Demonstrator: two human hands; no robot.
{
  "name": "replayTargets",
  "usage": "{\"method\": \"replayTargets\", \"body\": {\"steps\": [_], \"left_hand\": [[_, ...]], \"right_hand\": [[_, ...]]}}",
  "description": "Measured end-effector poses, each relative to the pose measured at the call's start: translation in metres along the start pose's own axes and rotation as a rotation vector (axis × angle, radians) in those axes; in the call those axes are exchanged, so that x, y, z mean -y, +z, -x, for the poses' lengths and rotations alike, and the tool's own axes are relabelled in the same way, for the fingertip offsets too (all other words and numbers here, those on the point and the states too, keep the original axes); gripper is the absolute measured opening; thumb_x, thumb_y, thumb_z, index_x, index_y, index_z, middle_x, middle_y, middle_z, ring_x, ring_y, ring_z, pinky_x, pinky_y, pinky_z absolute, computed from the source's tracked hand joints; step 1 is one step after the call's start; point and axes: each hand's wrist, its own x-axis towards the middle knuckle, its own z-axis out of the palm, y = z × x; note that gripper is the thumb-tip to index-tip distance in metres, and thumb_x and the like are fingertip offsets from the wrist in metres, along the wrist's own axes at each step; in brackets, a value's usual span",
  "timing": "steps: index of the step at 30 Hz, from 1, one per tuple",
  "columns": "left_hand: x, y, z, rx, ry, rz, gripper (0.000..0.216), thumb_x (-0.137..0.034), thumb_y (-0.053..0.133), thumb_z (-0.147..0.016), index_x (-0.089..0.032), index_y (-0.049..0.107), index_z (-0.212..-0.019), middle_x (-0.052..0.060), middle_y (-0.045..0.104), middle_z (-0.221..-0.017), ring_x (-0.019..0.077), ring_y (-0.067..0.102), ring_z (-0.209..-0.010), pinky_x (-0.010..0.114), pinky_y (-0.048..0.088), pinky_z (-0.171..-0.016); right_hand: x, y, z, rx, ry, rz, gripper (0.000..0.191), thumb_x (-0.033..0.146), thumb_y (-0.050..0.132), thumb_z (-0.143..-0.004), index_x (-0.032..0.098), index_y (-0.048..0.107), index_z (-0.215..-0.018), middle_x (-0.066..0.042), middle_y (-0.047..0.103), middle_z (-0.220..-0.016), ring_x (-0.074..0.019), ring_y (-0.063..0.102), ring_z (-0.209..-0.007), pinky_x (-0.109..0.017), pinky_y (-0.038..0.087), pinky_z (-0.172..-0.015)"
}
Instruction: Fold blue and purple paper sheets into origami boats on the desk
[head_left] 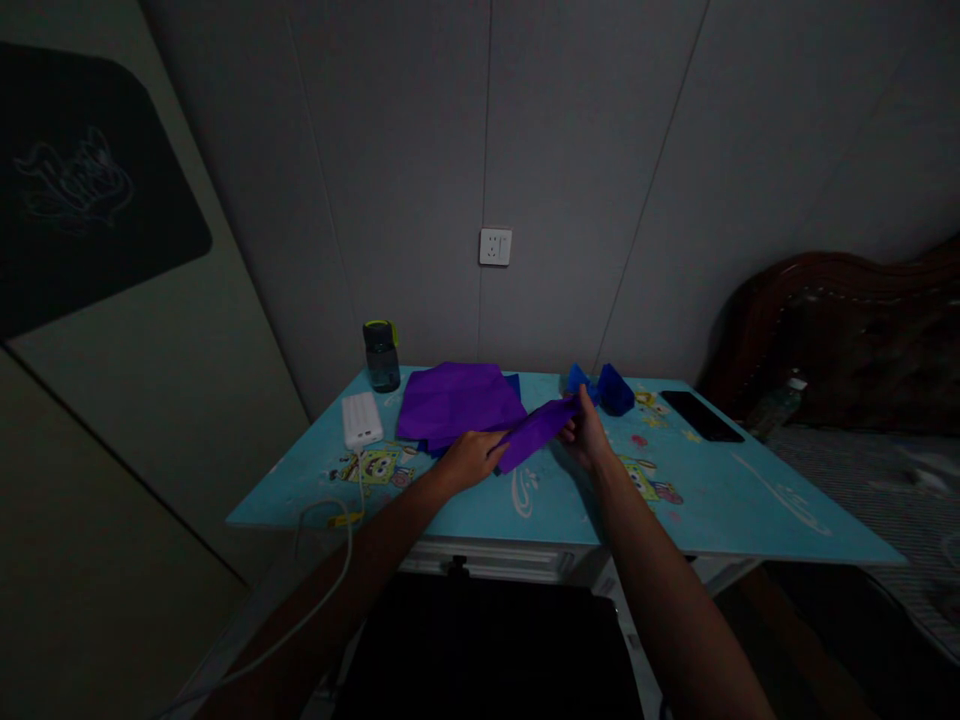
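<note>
A folded strip of purple paper (536, 430) is held just above the light-blue table (750, 500) between both hands. My left hand (471, 458) pinches its near left end with closed fingers. My right hand (583, 430) grips its far right end, fingers closed too. Behind the strip lies a stack of purple sheets (457, 400) with a blue sheet edge showing under it. Folded blue paper shapes (604, 388) sit just beyond my right hand.
A white power bank (361, 419) with a cable lies at the left. A dark bottle (382, 355) stands at the back left corner. A black phone (701, 415) lies at the right. A wooden headboard (840, 330) and bed are at the right, a wall socket (495, 246) above.
</note>
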Motion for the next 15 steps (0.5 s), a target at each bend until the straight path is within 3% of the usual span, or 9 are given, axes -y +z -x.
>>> {"method": "replayTargets", "body": {"steps": [3, 5, 9, 12, 15], "left_hand": [[-0.003, -0.003, -0.002, -0.034, -0.123, 0.125, 0.029, -0.032, 0.047, -0.093, -0.014, 0.071, -0.094, 0.005, 0.072, -0.081, 0.0173, 0.064, -0.071, 0.026, 0.047, -0.068], [-0.004, -0.003, -0.004, -0.054, -0.197, 0.244, 0.029, -0.033, 0.050, -0.091, -0.013, 0.070, -0.088, 0.003, 0.068, -0.072, 0.0155, 0.060, -0.065, 0.024, 0.044, -0.062], [-0.004, 0.002, -0.006, -0.053, -0.281, 0.588, 0.033, -0.039, 0.053, -0.087, -0.011, 0.068, -0.094, 0.003, 0.066, -0.076, 0.0141, 0.057, -0.067, 0.022, 0.043, -0.059], [-0.004, 0.003, -0.006, -0.035, -0.337, 0.761, 0.037, -0.044, 0.058, -0.084, -0.010, 0.065, -0.095, 0.001, 0.061, -0.067, 0.0112, 0.053, -0.059, 0.021, 0.040, -0.054], [-0.006, 0.003, -0.005, 0.004, -0.400, 0.868, 0.041, -0.048, 0.058, -0.083, -0.010, 0.062, -0.098, -0.006, 0.048, -0.054, 0.0063, 0.040, -0.043, 0.019, 0.030, -0.043]], "right_hand": [[0.001, 0.003, 0.003, -0.025, 0.017, 0.034, 0.062, 0.078, 0.055, -0.072, 0.022, 0.035, -0.053, 0.008, 0.033, -0.038, -0.0048, 0.028, -0.031, -0.018, 0.027, -0.031], [0.002, 0.005, 0.004, -0.046, 0.008, 0.050, 0.064, 0.081, 0.054, -0.070, 0.022, 0.035, -0.053, 0.007, 0.034, -0.039, -0.0054, 0.029, -0.033, -0.018, 0.026, -0.031], [0.000, 0.005, 0.005, -0.016, -0.030, 0.046, 0.060, 0.079, 0.059, -0.067, 0.022, 0.041, -0.057, 0.007, 0.035, -0.040, -0.0058, 0.030, -0.034, -0.018, 0.027, -0.031], [-0.004, 0.004, 0.003, 0.034, -0.083, 0.053, 0.052, 0.070, 0.068, -0.066, 0.022, 0.050, -0.064, 0.008, 0.041, -0.042, -0.0055, 0.031, -0.033, -0.018, 0.027, -0.031], [-0.009, 0.004, -0.001, -0.020, -0.093, 0.097, 0.041, 0.056, 0.077, -0.064, 0.020, 0.058, -0.074, 0.005, 0.056, -0.051, -0.0085, 0.045, -0.039, -0.019, 0.039, -0.037]]}}
